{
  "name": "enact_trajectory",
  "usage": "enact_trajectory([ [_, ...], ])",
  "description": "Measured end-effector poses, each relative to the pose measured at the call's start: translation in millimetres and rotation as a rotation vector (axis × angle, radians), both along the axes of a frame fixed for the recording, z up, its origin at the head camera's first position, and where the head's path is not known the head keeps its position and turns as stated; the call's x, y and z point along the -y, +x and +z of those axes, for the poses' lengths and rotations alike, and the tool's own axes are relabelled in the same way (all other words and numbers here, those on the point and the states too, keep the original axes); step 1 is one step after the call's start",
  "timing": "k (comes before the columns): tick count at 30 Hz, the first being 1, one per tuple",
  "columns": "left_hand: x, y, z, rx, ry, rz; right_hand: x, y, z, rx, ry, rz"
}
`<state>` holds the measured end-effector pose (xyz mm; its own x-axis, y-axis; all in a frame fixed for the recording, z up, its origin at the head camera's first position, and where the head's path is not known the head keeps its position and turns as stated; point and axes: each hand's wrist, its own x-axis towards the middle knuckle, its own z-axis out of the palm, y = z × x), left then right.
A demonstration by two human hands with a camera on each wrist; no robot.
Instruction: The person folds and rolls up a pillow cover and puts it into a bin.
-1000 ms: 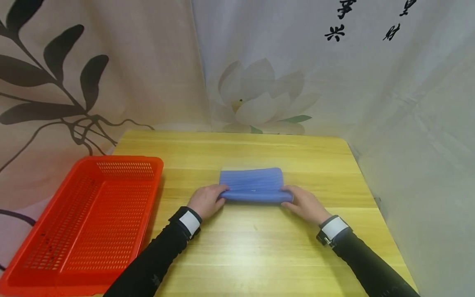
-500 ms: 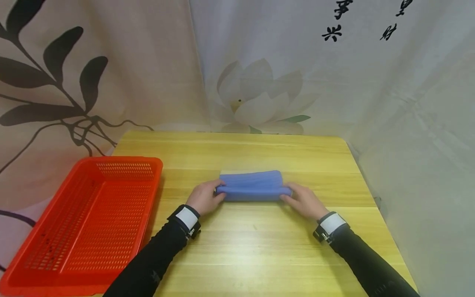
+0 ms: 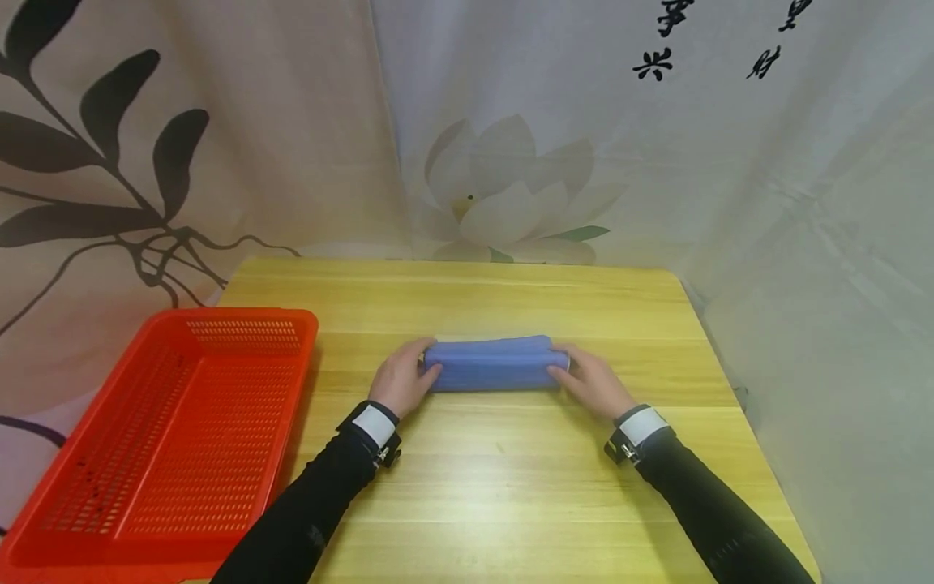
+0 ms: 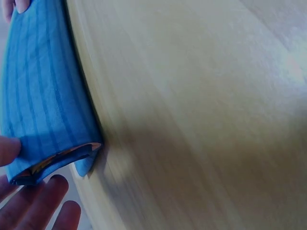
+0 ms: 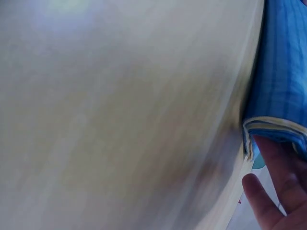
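Both hands on the folded blue striped cloth. It lies flat on the light wooden table, roughly mid-table, a bit nearer the far edge than the near one, long side parallel to the near edge.

My left hand grips the cloth's left end: thumb on the near face, fingers wrapped over the top of the end. In the left wrist view the cloth shows its layered open end, with my fingers curled just under it and the thumb tip against the side.

My right hand grips the right end the same way, thumb on the near face, fingers curled round the end. The right wrist view shows the cloth with a pale hem at its edge and my fingers touching it right below that hem. The view is blurry, so I can't tell finer finger placement.

Cloth sits between the two hands, touching both. Black sleeves with white cuffs at both wrists.

Red perforated plastic basket sits at the table's left edge, overhanging the near left corner, well apart from the cloth. Flower-print fabric backdrop hangs behind the far edge.
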<state>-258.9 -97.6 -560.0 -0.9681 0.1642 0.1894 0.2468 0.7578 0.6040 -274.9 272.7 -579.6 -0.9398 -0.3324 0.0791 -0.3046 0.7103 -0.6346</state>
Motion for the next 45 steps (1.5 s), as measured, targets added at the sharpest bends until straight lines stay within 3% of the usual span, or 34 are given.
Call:
enact_trajectory([
  [4,-1.2,-0.7,-2.3,-0.047,0.008,0.01,-0.9,-3.7,-1.8,-0.014,-0.004,-0.019],
  [10,-1.8,-7.4,-7.6,-0.057,-0.009,0.015,4.5,0.5,3.5,-0.079,0.038,-0.022],
  [13,-1.3,-11.2,-9.6,-0.062,-0.029,0.013,5.0,7.1,4.1,-0.167,0.096,0.011],
  [20,-0.9,-15.8,-8.7,-0.047,-0.048,0.017,3.2,22.7,-3.0,-0.479,0.222,0.144],
  [25,-1.2,-18.6,-7.5,-0.013,-0.061,0.016,6.0,29.4,-7.9,-0.589,0.335,0.225],
  [37,-1.2,-26.7,-9.7,0.005,-0.11,0.017,15.3,28.0,-13.5,-0.466,0.485,0.307],
  [40,-2.9,-21.2,-9.1,-0.033,-0.116,0.008,15.0,26.0,-14.4,-0.455,0.509,0.306],
  [45,-8.4,1.0,-11.1,-0.132,-0.195,-0.051,14.1,25.6,-12.5,-0.426,0.523,0.302],
])
